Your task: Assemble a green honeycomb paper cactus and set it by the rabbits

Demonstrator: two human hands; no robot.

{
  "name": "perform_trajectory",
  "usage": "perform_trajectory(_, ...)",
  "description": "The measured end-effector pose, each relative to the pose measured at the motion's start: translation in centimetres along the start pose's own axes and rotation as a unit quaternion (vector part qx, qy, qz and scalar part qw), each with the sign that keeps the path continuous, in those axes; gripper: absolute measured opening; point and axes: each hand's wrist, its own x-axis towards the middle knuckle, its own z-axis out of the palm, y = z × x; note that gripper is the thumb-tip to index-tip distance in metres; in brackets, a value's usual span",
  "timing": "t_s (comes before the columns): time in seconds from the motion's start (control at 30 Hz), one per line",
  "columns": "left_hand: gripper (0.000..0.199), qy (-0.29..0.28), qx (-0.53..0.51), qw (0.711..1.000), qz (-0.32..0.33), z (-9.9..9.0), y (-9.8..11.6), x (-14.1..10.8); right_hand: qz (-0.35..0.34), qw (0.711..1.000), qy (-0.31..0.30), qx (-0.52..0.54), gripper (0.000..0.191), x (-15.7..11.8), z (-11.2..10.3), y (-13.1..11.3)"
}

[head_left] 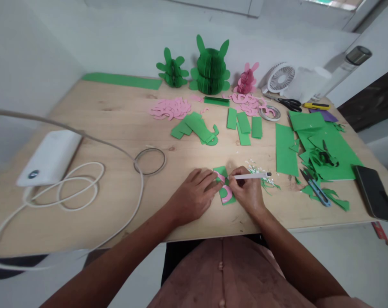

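My left hand (194,196) lies on the table with its fingers stretched out. Its fingertips press a pink curved paper cutout (219,176) onto a small green paper rectangle (233,199). A second pink curved cutout (230,193) rests on the same rectangle, nearer to me. In my right hand (248,191) is a white pen (253,176), its tip end pointing left at the rectangle's right edge. Small white and green paper scraps (267,182) lie just beyond my right hand.
Green folded strips (197,127) and pink cutouts (171,108) lie farther back, before paper figures (211,70). At right are blue thread snips (316,188), green sheets (333,149) and a phone (376,192). A white cable (139,192) loops near a power bank (51,156) at left.
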Motion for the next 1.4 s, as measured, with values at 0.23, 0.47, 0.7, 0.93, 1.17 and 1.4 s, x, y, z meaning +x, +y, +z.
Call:
perform_trajectory(0.23, 0.04, -0.003, -0.001, 1.0, 0.001, 0.06, -0.02, -0.04, 0.005, 1.0, 0.001, -0.004, 0.007, 0.03, -0.03, -0.1)
perform_trajectory(0.47, 0.04, -0.014, 0.005, 1.0, 0.002, 0.07, -0.05, -0.03, 0.005, 1.0, -0.001, -0.009, 0.006, 0.04, -0.15, -0.25)
perform_trajectory(0.7, 0.039, -0.012, 0.007, 1.0, 0.0, 0.11, -0.01, -0.05, -0.005, 1.0, 0.003, -0.023, 0.007, -0.02, -0.12, -0.11)
perform_trajectory(0.93, 0.039, -0.009, 0.004, 1.0, 0.002, 0.06, -0.01, 0.05, -0.01, 0.999, 0.004, -0.035, 0.008, -0.02, -0.21, -0.28)
perform_trajectory(1.17, 0.038, 0.0, 0.001, 1.0, 0.005, -0.07, 0.03, 0.11, -0.012, 0.999, 0.003, -0.04, 0.007, -0.07, -0.25, -0.1)
perform_trajectory(1.4, 0.039, -0.005, 0.001, 1.0, 0.003, -0.06, -0.02, 0.06, -0.013, 0.999, 0.004, -0.038, 0.008, -0.09, -0.21, 0.11)
